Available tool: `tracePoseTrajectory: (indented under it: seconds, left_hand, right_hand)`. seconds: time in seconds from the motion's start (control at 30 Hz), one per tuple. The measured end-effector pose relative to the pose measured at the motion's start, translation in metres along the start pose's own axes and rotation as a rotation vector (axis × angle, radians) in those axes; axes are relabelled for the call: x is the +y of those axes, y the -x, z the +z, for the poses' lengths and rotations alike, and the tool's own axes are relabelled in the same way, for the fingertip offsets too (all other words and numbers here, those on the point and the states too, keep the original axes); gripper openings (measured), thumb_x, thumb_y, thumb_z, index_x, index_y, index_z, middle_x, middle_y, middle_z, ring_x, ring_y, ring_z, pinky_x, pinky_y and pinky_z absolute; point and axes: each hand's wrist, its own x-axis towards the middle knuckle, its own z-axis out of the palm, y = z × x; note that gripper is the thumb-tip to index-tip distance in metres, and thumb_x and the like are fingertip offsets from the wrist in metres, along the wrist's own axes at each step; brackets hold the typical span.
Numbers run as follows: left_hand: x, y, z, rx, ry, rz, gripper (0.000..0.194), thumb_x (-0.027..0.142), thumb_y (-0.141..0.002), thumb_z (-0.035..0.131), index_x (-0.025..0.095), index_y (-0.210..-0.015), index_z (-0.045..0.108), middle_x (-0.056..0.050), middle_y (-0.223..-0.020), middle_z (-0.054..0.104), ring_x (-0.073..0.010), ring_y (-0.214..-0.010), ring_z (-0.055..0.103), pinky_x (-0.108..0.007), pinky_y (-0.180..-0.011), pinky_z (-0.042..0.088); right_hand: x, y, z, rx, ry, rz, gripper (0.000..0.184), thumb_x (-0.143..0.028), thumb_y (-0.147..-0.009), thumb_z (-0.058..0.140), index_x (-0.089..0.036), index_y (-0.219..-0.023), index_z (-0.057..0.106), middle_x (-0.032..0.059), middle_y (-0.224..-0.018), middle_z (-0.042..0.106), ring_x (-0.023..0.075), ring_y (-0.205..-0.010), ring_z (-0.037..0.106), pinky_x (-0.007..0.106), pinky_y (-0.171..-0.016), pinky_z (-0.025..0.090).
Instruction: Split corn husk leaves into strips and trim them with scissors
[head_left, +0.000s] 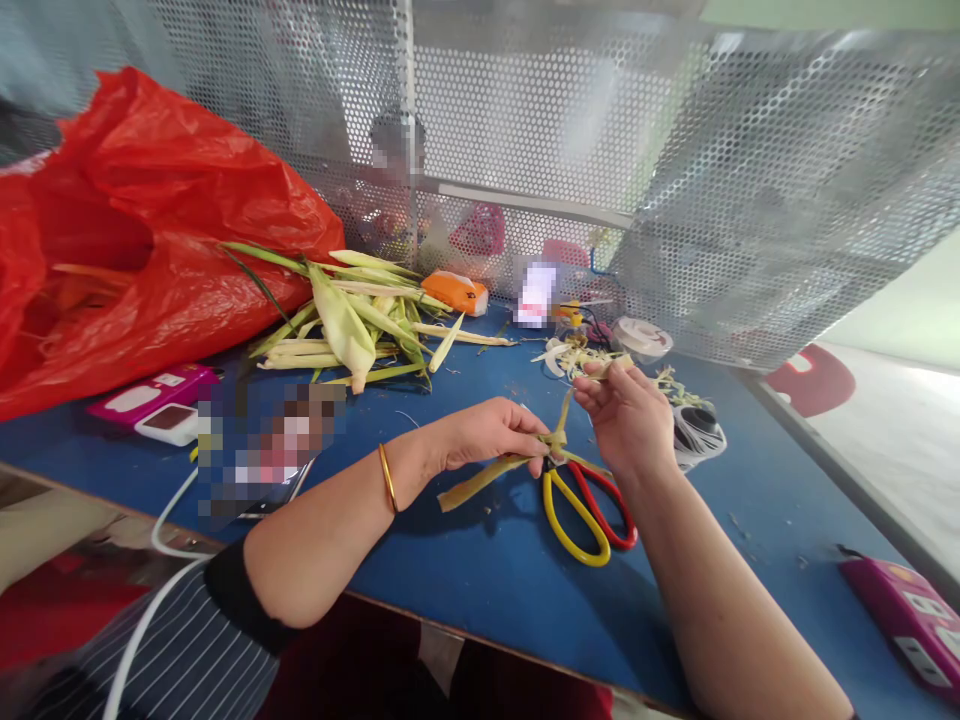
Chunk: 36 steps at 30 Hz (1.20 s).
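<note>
My left hand pinches a knotted piece of corn husk, with a flat strip of it trailing down to the left. Raised on the right, my right hand has its fingers closed on another end of husk. A length of husk runs from the knot up toward that hand. Scissors with one yellow and one red handle lie on the blue table just below the knot, their blades hidden. Beside my right wrist sits a spool of grey thread.
A pile of green and pale husks lies by a large red plastic bag. Behind are an orange packet, a lit phone, husk scraps and a tape roll. Purple power strips rest at both sides. A perforated metal screen borders the table.
</note>
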Motion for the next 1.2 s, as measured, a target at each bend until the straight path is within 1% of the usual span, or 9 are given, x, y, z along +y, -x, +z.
tracePoseTrajectory:
  seconds: [0.13, 0.27, 0.6, 0.73, 0.8, 0.9, 1.0, 1.1, 1.2]
  left_hand:
    - [-0.001, -0.002, 0.002, -0.004, 0.044, -0.036, 0.020, 0.032, -0.076, 0.070, 0.015, -0.083, 0.075, -0.006, -0.072, 0.072, -0.0118, -0.062, 0.058, -0.025, -0.063, 0.044]
    - [-0.004, -0.005, 0.007, 0.092, -0.003, -0.053, 0.028, 0.042, -0.073, 0.074, 0.014, -0.072, 0.072, -0.005, -0.066, 0.070, -0.0110, -0.058, 0.055, -0.024, -0.058, 0.040]
    - [-0.006, -0.005, 0.013, 0.030, 0.007, -0.059, 0.016, 0.030, -0.070, 0.073, 0.016, -0.062, 0.073, -0.001, -0.058, 0.066, -0.0103, -0.055, 0.052, -0.025, -0.057, 0.040]
    - [-0.008, -0.007, 0.011, 0.106, 0.057, -0.041, 0.012, 0.028, -0.070, 0.072, 0.016, -0.068, 0.076, -0.002, -0.059, 0.067, -0.0092, -0.051, 0.049, -0.024, -0.054, 0.038]
    - [-0.008, -0.008, 0.006, 0.220, 0.116, -0.013, 0.013, 0.027, -0.071, 0.070, 0.015, -0.071, 0.076, -0.004, -0.062, 0.068, -0.0082, -0.050, 0.047, -0.023, -0.050, 0.034]
    - [-0.005, -0.010, -0.002, 0.400, 0.244, 0.039, 0.014, 0.027, -0.072, 0.069, 0.013, -0.072, 0.074, -0.006, -0.067, 0.070, -0.0068, -0.050, 0.045, -0.021, -0.047, 0.029]
    - [-0.004, -0.011, -0.006, 0.458, 0.294, 0.050, 0.016, 0.028, -0.072, 0.068, 0.013, -0.072, 0.073, -0.007, -0.068, 0.070, -0.0064, -0.049, 0.045, -0.021, -0.046, 0.027]
    - [-0.007, -0.012, -0.003, 0.425, 0.260, 0.040, 0.018, 0.031, -0.070, 0.071, 0.013, -0.068, 0.070, -0.006, -0.067, 0.070, -0.0066, -0.048, 0.045, -0.022, -0.046, 0.027]
    - [-0.012, -0.014, 0.002, 0.355, 0.217, 0.034, 0.020, 0.033, -0.070, 0.072, 0.013, -0.068, 0.069, -0.006, -0.068, 0.070, -0.0064, -0.047, 0.045, -0.023, -0.046, 0.028]
  right_hand:
    - [0.000, 0.001, 0.001, -0.096, 0.026, -0.003, 0.027, -0.035, -0.071, 0.080, -0.019, -0.073, 0.058, -0.0019, -0.075, 0.070, 0.0125, -0.061, 0.070, 0.021, -0.054, 0.056]
    - [0.004, 0.005, 0.002, -0.179, 0.041, -0.044, 0.032, -0.041, -0.069, 0.081, -0.019, -0.074, 0.058, -0.0009, -0.079, 0.070, 0.0142, -0.065, 0.072, 0.022, -0.057, 0.056]
    - [0.015, 0.014, 0.006, -0.266, 0.136, -0.248, 0.024, -0.042, -0.085, 0.067, -0.021, -0.082, 0.056, -0.0015, -0.084, 0.068, 0.0131, -0.071, 0.071, 0.027, -0.070, 0.056]
    - [0.012, 0.014, 0.005, -0.350, 0.326, -0.354, 0.015, -0.035, -0.089, 0.061, -0.023, -0.096, 0.057, 0.0019, -0.100, 0.068, 0.0162, -0.085, 0.071, 0.034, -0.080, 0.055]
    - [0.008, 0.015, 0.003, -0.238, 0.490, -0.516, 0.020, -0.032, -0.087, 0.063, -0.023, -0.104, 0.058, 0.0031, -0.104, 0.067, 0.0163, -0.084, 0.070, 0.034, -0.081, 0.053]
    - [0.002, 0.015, 0.001, 0.051, 0.637, -0.658, 0.018, -0.038, -0.087, 0.061, -0.020, -0.085, 0.062, -0.0003, -0.076, 0.063, 0.0137, -0.066, 0.063, 0.029, -0.069, 0.050]
    - [0.004, 0.013, 0.000, -0.032, 0.627, -0.305, 0.041, -0.054, -0.083, 0.061, -0.018, -0.066, 0.061, -0.0019, -0.055, 0.054, 0.0118, -0.051, 0.053, 0.026, -0.054, 0.044]
    - [0.011, 0.011, 0.002, -0.219, 0.431, 0.099, 0.046, -0.061, -0.065, 0.076, -0.016, -0.071, 0.065, -0.0025, -0.056, 0.055, 0.0097, -0.046, 0.048, 0.025, -0.047, 0.039]
    - [0.016, 0.010, 0.004, -0.234, 0.283, 0.148, 0.044, -0.053, -0.056, 0.084, -0.016, -0.072, 0.067, -0.0049, -0.051, 0.052, 0.0079, -0.045, 0.045, 0.022, -0.045, 0.037]
